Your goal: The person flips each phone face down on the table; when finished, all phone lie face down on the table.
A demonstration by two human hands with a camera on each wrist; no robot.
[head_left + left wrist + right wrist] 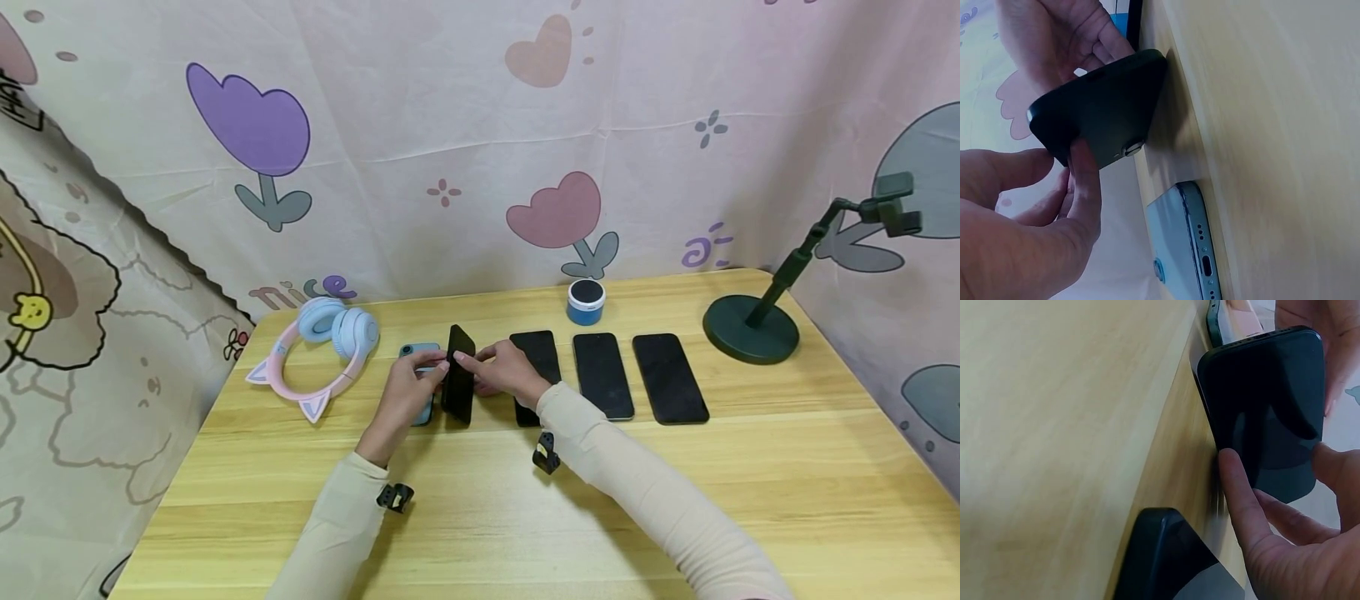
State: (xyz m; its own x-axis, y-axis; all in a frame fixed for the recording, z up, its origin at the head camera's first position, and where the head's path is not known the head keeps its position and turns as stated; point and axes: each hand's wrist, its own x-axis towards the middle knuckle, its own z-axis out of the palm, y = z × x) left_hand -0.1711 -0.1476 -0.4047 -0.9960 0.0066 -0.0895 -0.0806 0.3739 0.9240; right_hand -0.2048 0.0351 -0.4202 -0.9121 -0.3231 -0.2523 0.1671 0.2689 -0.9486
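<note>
A black smartphone point(458, 392) stands on its long edge, tilted, over the wooden table. At its left side, my left hand point(403, 396) pinches the upper edge between thumb and fingers; the phone's dark back point(1104, 103) and camera bump show in the left wrist view. My right hand point(513, 372) grips the same phone from the other side, thumb on one edge and forefinger on the opposite one, facing the glossy screen point(1266, 406). Just left of it lies a light blue phone point(424, 410), back up, partly hidden by my left hand.
Three dark phones lie in a row to the right: one point(537, 354) partly behind my right hand, a middle one point(603, 375) and an outer one point(670, 379). Pink-and-blue cat-ear headphones point(279, 379), a small blue speaker point(585, 308) and a dark green stand point(752, 337) surround them.
</note>
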